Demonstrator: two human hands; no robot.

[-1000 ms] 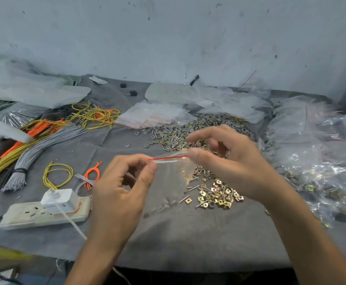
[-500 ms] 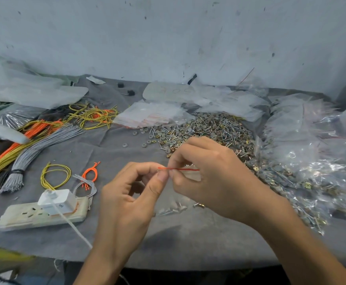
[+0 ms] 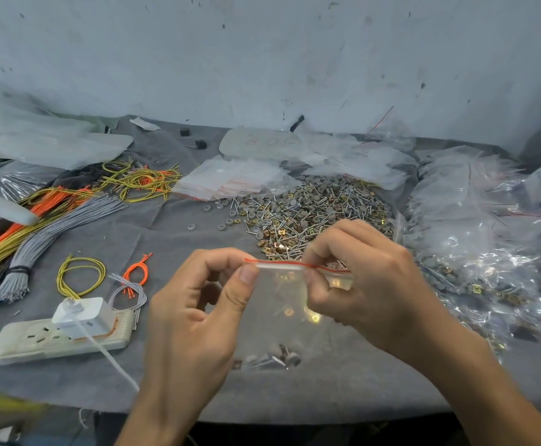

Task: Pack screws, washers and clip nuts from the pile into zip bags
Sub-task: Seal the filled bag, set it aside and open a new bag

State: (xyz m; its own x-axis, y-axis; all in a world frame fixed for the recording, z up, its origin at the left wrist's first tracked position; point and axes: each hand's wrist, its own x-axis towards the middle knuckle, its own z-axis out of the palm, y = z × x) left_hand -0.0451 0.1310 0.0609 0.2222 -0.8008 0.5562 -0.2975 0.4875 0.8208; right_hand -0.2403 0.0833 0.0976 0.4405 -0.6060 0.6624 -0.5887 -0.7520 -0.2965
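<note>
Pinching the filled zip bag [image 3: 282, 313] closed with left grip [image 3: 195, 320] and right grip [image 3: 372, 284] near the pile [image 3: 314, 207], I judge much remains unpacked.

Soft, even, dim-cool light; slight blur, wide-angle edge bending.

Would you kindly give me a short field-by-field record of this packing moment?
zip bag: clear, held up, a few parts at its bottom
left hand: pinches its top left corner
right hand: pinches its red seal strip further right
pile: screws, washers and clip nuts mixed, behind the hands
empty bags: stacked at the pile's far left edge
filled bags: heaped right of the pile
power strip: left of the hands, charger plugged in
</note>
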